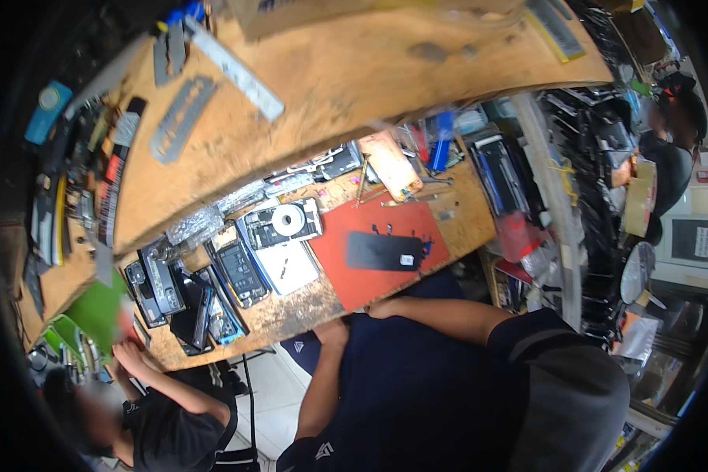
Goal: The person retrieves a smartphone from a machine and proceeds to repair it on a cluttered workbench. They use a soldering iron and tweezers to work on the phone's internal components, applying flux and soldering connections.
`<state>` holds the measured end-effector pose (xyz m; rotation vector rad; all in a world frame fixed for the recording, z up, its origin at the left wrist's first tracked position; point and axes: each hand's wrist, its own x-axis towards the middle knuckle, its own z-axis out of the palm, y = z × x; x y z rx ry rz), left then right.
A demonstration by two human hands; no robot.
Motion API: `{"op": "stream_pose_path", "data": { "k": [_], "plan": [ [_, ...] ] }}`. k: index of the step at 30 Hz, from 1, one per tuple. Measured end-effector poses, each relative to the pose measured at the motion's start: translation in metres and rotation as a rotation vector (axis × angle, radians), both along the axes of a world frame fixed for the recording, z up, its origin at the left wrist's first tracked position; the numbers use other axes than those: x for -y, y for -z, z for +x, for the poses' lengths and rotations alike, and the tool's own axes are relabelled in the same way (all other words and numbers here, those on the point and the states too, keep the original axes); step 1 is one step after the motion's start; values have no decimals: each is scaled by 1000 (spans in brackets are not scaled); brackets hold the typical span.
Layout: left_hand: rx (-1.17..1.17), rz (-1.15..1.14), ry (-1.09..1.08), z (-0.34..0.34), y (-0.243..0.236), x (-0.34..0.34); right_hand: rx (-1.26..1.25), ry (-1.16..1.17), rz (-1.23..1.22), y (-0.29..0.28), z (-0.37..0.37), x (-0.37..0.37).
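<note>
My left hand (pixel 332 333) is low at the bench's front edge, beside my lap, its fingers mostly hidden. My right hand (pixel 381 307) is just to its right, below the red mat (pixel 338 285), with fingers too hidden to read. On the mat lies a dark phone (pixel 377 250), with small black parts (pixel 425 248) beside it and slim tools (pixel 397 200) along the back. Left of the mat are an opened phone (pixel 259 222) with a white roll (pixel 287 220) on it, a white pad (pixel 289 271) and another opened phone (pixel 236 271).
A wooden shelf (pixel 338 63) with metal blades (pixel 181 118) overhangs the bench. Stacked phones (pixel 157 291) fill the left. A co-worker's hands (pixel 132 355) are by a green item (pixel 94 311) at lower left. Phone trays (pixel 488 173) line the right; another person (pixel 669 165) is beyond.
</note>
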<state>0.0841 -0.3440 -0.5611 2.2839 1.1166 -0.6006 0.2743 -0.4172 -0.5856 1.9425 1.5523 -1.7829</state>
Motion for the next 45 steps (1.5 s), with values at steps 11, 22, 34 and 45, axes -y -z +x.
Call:
{"op": "stream_pose_path", "data": {
  "k": [11, 22, 34, 45],
  "plan": [
    [363, 177, -75, 12, 118, 20, 191, 78, 433, 162, 7, 4],
    [674, -263, -147, 38, 6, 52, -193, 65, 468, -28, 55, 56],
    [850, -130, 232, 69, -100, 50, 488, 142, 1345, -182, 147, -1],
    [1129, -84, -202, 90, -132, 86, 434, 107, 1142, -197, 152, -24]
  ]
}}
